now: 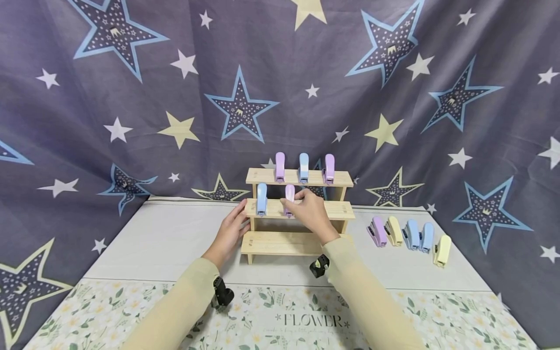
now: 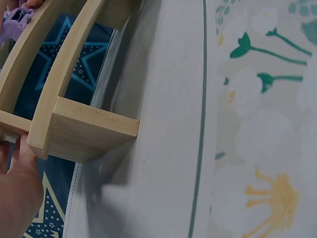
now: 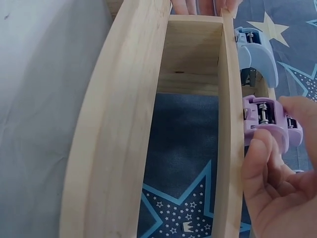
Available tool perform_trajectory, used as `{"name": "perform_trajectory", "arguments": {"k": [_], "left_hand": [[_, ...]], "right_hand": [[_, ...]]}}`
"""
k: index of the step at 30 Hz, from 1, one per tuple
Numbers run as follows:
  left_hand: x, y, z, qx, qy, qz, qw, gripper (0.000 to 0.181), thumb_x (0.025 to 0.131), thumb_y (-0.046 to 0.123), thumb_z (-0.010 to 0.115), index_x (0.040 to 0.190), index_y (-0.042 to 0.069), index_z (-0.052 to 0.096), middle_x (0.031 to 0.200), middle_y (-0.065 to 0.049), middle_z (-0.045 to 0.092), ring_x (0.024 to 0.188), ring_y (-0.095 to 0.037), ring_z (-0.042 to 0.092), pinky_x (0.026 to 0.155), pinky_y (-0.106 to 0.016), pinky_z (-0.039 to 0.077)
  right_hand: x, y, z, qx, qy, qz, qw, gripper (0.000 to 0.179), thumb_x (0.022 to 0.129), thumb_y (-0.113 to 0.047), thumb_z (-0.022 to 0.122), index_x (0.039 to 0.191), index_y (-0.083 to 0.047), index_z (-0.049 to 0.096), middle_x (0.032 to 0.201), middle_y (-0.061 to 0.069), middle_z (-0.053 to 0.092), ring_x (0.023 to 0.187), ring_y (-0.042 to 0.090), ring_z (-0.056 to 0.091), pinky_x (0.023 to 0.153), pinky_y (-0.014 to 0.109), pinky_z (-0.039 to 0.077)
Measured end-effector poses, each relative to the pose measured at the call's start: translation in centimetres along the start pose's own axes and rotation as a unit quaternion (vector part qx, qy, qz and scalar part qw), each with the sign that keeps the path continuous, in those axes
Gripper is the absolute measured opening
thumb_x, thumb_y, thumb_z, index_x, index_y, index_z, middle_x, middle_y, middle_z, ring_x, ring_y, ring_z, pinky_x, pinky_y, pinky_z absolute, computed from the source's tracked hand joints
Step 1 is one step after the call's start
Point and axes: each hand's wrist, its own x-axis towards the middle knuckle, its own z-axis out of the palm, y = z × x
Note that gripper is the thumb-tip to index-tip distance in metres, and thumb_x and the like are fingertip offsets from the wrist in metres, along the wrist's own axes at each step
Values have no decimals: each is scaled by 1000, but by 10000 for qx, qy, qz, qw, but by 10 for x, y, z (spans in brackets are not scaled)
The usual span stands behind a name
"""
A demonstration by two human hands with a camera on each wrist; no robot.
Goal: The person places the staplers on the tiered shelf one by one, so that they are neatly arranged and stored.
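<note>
A three-tier wooden display stand is in front of me. My left hand grips its left end at the middle tier; in the left wrist view the fingers lie against the wood. With thumb and fingers, my right hand pinches a purple stapler, upright on the middle tier. The right wrist view shows this purple stapler between the fingertips. Left of it stands a blue stapler. On the top tier are a purple stapler, a blue one and another purple one.
Right of the stand, several staplers lie in a row on the pale table cover: a purple one, a yellow one, two blue ones and a yellow one. A star-patterned curtain hangs behind. A floral cloth covers the front.
</note>
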Motion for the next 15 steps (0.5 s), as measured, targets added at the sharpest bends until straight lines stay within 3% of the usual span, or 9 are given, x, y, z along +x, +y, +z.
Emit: {"name": "perform_trajectory", "arguments": {"k": [7, 15], "left_hand": [[1, -1, -1, 12, -12, 76, 10000, 52, 111, 22, 38, 160, 14, 26, 162, -13, 26, 144, -34, 31, 119, -44, 32], [1, 0, -1, -33, 19, 40, 10000, 51, 110, 20, 38, 160, 14, 27, 162, -12, 27, 143, -33, 33, 119, -42, 33]], "right_hand": [[-6, 1, -10, 32, -133, -46, 9999, 49, 88, -50, 73, 105, -6, 61, 73, 4, 63, 61, 16, 57, 56, 30, 48], [-13, 15, -26, -130, 66, -226, 9996, 38, 93, -46, 67, 104, -10, 64, 67, 2, 58, 58, 17, 51, 51, 30, 43]]}}
